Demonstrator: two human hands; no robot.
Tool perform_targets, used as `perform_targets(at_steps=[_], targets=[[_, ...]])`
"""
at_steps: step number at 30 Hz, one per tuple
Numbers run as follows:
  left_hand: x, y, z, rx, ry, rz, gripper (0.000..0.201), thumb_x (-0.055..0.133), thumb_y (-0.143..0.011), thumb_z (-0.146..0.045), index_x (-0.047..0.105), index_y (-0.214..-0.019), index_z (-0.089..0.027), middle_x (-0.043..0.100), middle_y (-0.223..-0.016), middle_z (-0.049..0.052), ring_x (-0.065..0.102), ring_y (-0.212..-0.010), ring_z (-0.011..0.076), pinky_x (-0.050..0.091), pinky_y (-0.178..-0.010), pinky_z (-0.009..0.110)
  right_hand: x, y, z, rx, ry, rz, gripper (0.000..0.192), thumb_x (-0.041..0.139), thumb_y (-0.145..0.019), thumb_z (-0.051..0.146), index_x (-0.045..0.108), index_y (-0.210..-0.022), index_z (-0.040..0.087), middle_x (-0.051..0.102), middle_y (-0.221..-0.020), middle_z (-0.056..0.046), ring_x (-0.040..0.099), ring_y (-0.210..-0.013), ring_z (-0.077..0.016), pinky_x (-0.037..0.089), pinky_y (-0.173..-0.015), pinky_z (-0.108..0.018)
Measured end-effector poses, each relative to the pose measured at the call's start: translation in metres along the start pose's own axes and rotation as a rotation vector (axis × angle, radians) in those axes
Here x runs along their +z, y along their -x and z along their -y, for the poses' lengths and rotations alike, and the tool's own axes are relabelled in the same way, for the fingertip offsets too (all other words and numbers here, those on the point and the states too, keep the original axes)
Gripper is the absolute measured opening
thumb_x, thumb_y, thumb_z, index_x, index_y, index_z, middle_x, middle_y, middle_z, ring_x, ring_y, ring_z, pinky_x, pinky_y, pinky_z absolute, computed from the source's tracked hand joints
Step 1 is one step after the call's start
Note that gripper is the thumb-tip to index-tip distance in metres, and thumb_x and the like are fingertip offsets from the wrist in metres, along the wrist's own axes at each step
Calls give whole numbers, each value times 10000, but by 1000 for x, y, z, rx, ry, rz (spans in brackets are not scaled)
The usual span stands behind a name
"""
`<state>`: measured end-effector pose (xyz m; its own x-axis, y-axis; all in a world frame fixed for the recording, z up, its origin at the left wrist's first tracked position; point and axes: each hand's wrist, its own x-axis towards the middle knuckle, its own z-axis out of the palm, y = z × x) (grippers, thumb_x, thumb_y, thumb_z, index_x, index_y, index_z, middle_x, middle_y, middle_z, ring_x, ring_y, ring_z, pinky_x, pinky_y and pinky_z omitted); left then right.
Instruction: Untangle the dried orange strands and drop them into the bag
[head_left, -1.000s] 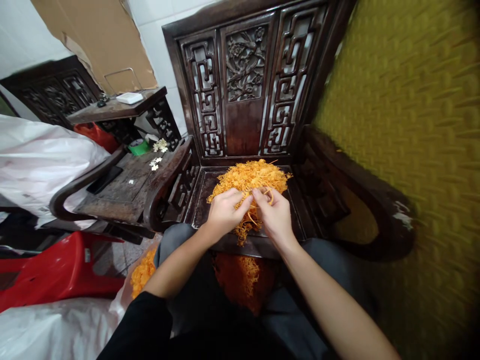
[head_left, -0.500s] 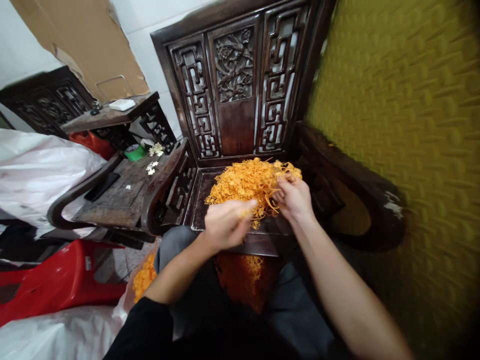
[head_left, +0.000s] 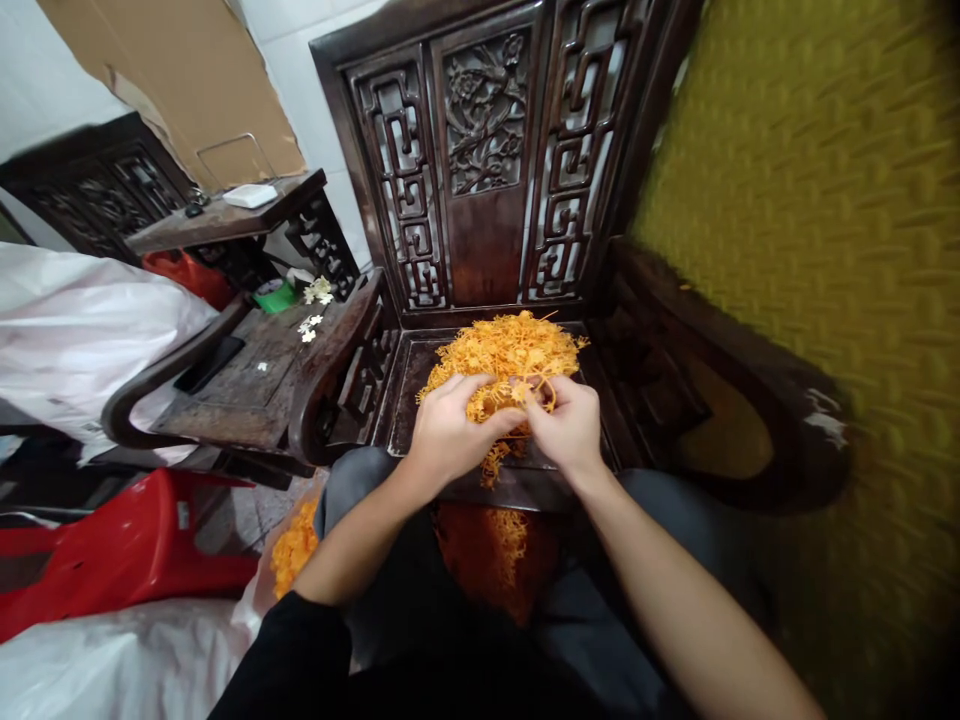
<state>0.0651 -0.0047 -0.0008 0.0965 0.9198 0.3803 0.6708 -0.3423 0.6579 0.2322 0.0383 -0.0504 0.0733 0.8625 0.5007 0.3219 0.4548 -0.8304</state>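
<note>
A tangled pile of orange plastic flower sprigs (head_left: pixel 517 340) lies on the dark wooden chair seat (head_left: pixel 401 390) in front of me. My left hand (head_left: pixel 450 425) curls around several sprigs at the pile's near left side, thumb stretched toward the right. My right hand (head_left: pixel 566 420) is closed, thumb and fingers pinching a sprig close to the left fingertips. A thin curved stem loops out by the right fingers. Some sprigs hang at the seat's front edge below both hands. The fingertips are partly hidden among the orange pieces.
The carved chair back (head_left: pixel 480 160) rises behind the pile. At left, another wooden chair seat (head_left: pixel 232 400) bears green tape (head_left: pixel 275 296) and small pale flowers (head_left: pixel 309 327). A red plastic stool (head_left: pixel 127 550), white sacks (head_left: pixel 82 340) and a bag of orange pieces (head_left: pixel 295 545) stand nearby.
My right hand has come down and left from the pile's right side. My left hand has moved slightly up and opened its grip wider around sprigs; the hands are now closer together.
</note>
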Motion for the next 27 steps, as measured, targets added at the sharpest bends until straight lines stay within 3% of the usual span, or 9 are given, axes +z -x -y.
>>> perform_targets(at_steps=[4, 9, 11, 14, 17, 19, 21, 24, 27], targets=[[5, -3, 2, -4, -111, 20, 414, 618, -925, -556, 727, -919, -157, 728, -912, 100, 660, -872, 234, 495, -847, 360, 2, 6, 7, -163, 157, 4, 393, 631, -839, 306, 391, -539, 222, 452, -494, 14, 410, -475, -116, 303, -527, -291], [4, -6, 6, 150, -90, 60, 415, 507, -1001, -354, 531, -624, -183, 553, -654, 19, 491, -634, 139, 381, -649, 297, 2, 7, 5, -200, 211, 35, 298, 619, -849, 257, 459, -601, 215, 478, -536, 13, 421, -499, -123, 310, -545, -290], [-2, -1, -1, 207, -30, 123, 451, 491, -1008, -339, 476, -584, -187, 499, -611, 4, 449, -597, 123, 360, -624, 289, -2, -2, -6, -158, 254, 6, 222, 622, -822, 239, 520, -627, 206, 505, -554, 6, 425, -516, -129, 310, -554, -290], [-15, 7, -12, 213, 164, 262, 499, 482, -1021, -387, 483, -565, -184, 494, -580, -1, 452, -563, 108, 368, -598, 274, -14, -24, -30, 44, 250, -157, 198, 654, -816, 298, 601, -665, 182, 538, -569, -1, 419, -523, -128, 312, -543, -282], [-23, 5, -7, 143, 350, 261, 468, 523, -1003, -424, 623, -621, -174, 634, -656, 32, 578, -639, 127, 449, -656, 274, -28, -36, -41, 198, -52, -118, 285, 732, -802, 418, 639, -713, 163, 506, -569, 27, 385, -509, -104, 297, -509, -257], [-22, -3, 7, 43, 425, 201, 424, 578, -968, -443, 707, -674, -167, 712, -738, 50, 622, -669, 137, 485, -676, 278, -32, -33, -36, 232, -253, 57, 338, 761, -792, 476, 663, -732, 158, 458, -547, 45, 345, -494, -89, 275, -490, -246], [-18, -12, 24, -123, 490, 158, 350, 625, -932, -466, 789, -857, -166, 745, -803, 45, 555, -549, 104, 457, -563, 261, -29, -24, -25, 228, -333, 222, 346, 768, -794, 490, 713, -778, 149, 488, -558, 35, 357, -502, -90, 281, -492, -243], [-16, -19, 42, -298, 594, 105, 517, 674, -891, -504, 700, -1314, -209, 713, -771, 10, 380, -419, 60, 290, -398, 224, -23, -13, -10, 180, -308, 364, 334, 761, -798, 475, 782, -865, 148, 607, -634, -4, 432, -537, -107, 323, -510, -246], [-18, -21, 46, -285, 596, 90, 633, 678, -882, -563, 637, -1408, -213, 628, -647, -16, 414, -443, 80, 297, -415, 221, -20, -10, -4, 135, -283, 478, 334, 732, -822, 479, 809, -884, 160, 668, -664, -23, 507, -558, -131, 382, -531, -253]])
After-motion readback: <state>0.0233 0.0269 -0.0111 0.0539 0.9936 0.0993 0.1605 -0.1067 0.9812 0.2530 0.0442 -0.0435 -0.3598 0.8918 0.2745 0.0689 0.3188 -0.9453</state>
